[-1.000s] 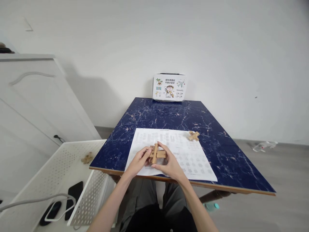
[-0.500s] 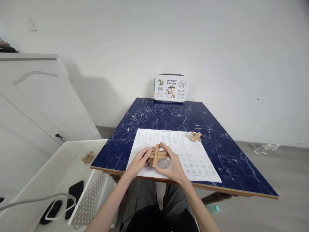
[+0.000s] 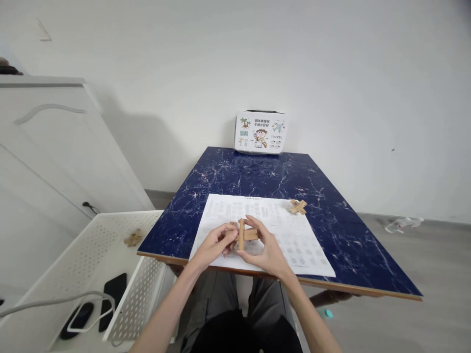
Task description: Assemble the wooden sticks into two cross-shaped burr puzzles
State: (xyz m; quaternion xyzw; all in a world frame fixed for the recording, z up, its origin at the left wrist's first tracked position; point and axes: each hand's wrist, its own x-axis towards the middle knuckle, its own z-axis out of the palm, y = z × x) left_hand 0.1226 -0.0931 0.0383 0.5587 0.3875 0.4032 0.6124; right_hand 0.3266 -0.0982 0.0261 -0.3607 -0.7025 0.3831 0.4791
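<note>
Both hands hold a small wooden puzzle (image 3: 243,232) of crossed bars just above a printed white sheet (image 3: 294,240) near the front edge of the dark blue marbled table (image 3: 257,176). My left hand (image 3: 213,246) pinches its left side. My right hand (image 3: 265,248) curls round its right side, thumb under and fingers over the top. A second wooden cross-shaped piece (image 3: 297,206) lies at the far right corner of the sheet, out of both hands' reach.
A white box printed with cartoon pictures (image 3: 259,132) stands at the table's far edge against the wall. A white perforated basket (image 3: 110,255) at my left holds a wooden piece (image 3: 133,239), dark devices and a cable. A white cabinet (image 3: 44,147) stands left.
The wooden puzzle has been turned a little in my fingers, its upright bar now standing straighter. Both hands stay in the same spot over the sheet.
</note>
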